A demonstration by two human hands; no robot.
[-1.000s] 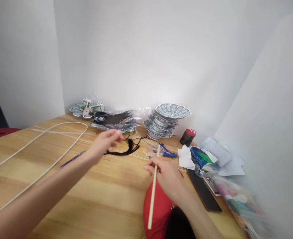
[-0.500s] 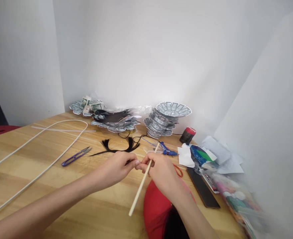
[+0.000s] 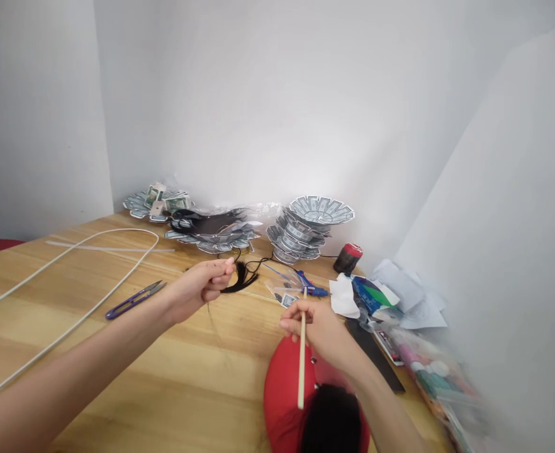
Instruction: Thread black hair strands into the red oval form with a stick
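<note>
one right hand [image 3: 319, 327], grip closed around one pale stick [image 3: 302, 371], one left hand [image 3: 196, 288], grip pinched, contents unclear

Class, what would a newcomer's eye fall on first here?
Probably the rounded red object with a black patch, low in the picture, and the pale, slender stick in the right hand. Then the tower of banknote-patterned paper dishes by the back wall, and the looped white cable on the wooden table at left.
</note>
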